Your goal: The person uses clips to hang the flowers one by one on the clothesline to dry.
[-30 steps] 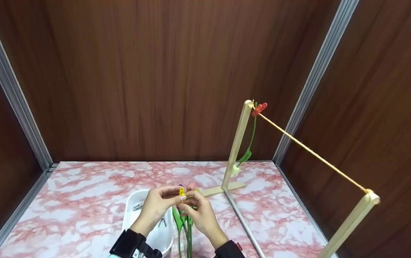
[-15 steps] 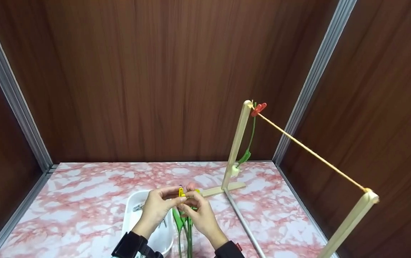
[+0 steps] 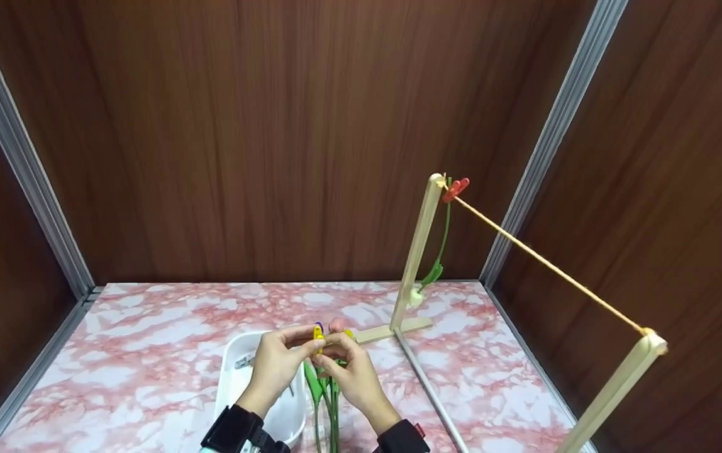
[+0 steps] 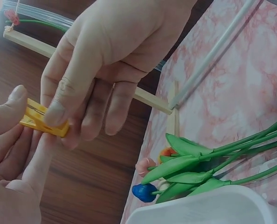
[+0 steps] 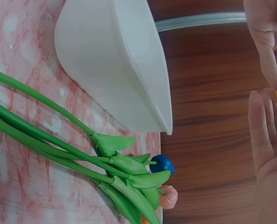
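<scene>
Over the table, both hands hold a yellow clothespin (image 3: 317, 340). My left hand (image 3: 275, 366) grips one end of it between thumb and fingers. At the other end, the thumb and fingers of my right hand (image 3: 356, 377) pinch it, as the left wrist view shows plainly for this clothespin (image 4: 40, 117). Beneath the hands lie several artificial tulips (image 4: 190, 163) with green stems, their heads blue, pink and orange among others. Only a sliver of the clothespin shows in the right wrist view.
A white plastic tub (image 3: 229, 368) with small metal pieces stands beside the tulips. To the right rises a wooden stand (image 3: 421, 251) with a string (image 3: 543, 261) between its posts. From it a white tulip (image 3: 416, 296) hangs head down by a red clothespin (image 3: 455, 190).
Both hands stay nearly in place with the yellow clothespin between them; it has shifted only slightly. The stand and hanging tulip are unchanged.
</scene>
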`<control>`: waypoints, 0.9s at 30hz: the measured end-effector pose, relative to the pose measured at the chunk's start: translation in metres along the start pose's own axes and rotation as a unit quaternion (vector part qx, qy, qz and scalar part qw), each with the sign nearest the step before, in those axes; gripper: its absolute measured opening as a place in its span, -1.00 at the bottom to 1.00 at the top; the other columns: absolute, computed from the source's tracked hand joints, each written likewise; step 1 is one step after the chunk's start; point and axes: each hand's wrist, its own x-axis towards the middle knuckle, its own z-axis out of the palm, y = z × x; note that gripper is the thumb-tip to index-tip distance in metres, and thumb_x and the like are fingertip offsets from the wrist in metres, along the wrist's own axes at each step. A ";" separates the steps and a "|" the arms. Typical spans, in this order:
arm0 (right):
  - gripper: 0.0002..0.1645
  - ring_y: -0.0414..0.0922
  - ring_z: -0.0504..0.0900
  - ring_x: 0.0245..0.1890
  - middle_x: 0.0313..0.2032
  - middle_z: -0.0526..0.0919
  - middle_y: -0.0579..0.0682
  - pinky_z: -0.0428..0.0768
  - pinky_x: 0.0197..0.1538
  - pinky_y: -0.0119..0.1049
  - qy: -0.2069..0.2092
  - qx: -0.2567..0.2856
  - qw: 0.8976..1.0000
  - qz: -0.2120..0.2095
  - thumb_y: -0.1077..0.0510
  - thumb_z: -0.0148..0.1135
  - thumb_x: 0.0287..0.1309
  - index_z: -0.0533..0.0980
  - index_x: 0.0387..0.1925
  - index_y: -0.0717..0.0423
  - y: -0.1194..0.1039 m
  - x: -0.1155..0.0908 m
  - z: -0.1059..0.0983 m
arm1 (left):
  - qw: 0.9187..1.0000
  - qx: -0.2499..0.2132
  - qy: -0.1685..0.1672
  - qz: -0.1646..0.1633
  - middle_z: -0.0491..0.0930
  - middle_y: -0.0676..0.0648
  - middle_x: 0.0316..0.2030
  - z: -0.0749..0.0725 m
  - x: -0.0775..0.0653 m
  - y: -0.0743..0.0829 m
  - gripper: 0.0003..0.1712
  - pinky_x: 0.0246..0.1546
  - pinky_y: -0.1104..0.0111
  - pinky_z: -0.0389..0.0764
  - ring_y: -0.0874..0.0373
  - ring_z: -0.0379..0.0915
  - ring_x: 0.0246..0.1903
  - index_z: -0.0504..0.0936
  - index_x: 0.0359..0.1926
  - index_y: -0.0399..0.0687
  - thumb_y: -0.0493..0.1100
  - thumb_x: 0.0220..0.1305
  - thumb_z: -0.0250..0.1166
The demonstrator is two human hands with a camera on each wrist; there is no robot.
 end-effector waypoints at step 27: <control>-0.79 -0.14 0.80 -0.11 -0.08 0.83 0.22 0.80 -0.09 -0.39 -0.011 -0.153 0.987 -0.053 0.18 0.27 0.56 0.71 -0.02 0.26 0.010 0.013 -0.031 | 0.998 -0.009 0.063 0.004 0.89 -0.19 -0.22 -0.005 0.008 -0.001 -0.83 -0.29 0.56 0.60 0.40 0.66 -0.34 0.89 -0.18 -0.24 -0.24 0.24 0.62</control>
